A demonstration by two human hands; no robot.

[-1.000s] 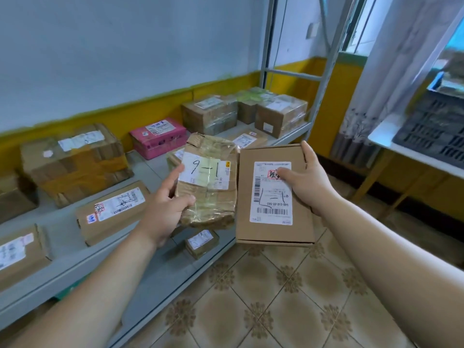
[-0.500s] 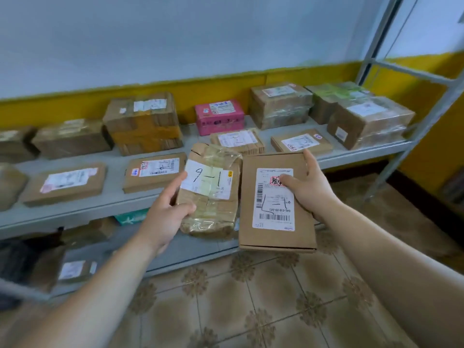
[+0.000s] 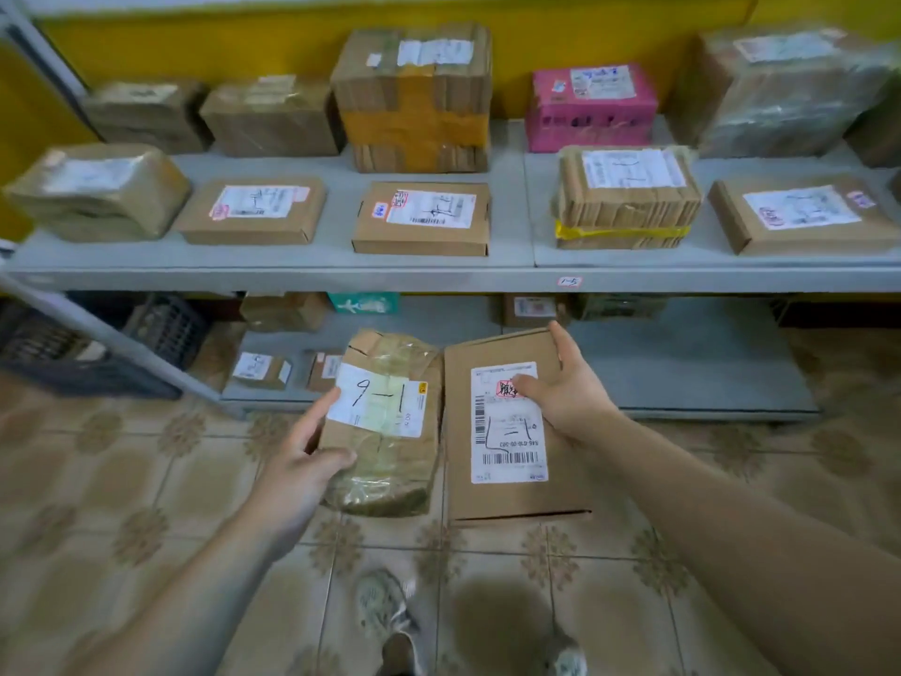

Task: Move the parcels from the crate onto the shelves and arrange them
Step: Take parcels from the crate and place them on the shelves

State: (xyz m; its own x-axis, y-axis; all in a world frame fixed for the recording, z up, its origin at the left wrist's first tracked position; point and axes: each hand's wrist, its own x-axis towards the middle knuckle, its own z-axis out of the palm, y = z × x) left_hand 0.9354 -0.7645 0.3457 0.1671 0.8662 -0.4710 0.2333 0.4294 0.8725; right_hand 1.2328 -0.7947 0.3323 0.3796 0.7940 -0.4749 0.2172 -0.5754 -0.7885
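Note:
My left hand (image 3: 302, 461) grips a tape-wrapped brown parcel (image 3: 390, 461) marked "9-1" by its left edge. My right hand (image 3: 565, 397) holds a flat cardboard parcel (image 3: 507, 500) with a white barcode label, thumb on the label. Both parcels hang side by side above the tiled floor, in front of the grey shelves (image 3: 439, 278). The upper shelf carries two rows of parcels, among them a pink box (image 3: 592, 107) and a tall box with orange tape (image 3: 414, 97). A dark crate (image 3: 73, 348) sits low on the left.
The lower shelf (image 3: 682, 363) holds a few small parcels (image 3: 258, 370) at its left and back; its right part is bare grey board. A slanted metal upright (image 3: 122, 341) crosses in front of the crate. My feet (image 3: 385, 612) stand on the patterned floor.
The view has swung left and tilted down, so the shelves now face me squarely. Both parcels stay in my hands, now lower, level with the bottom shelf.

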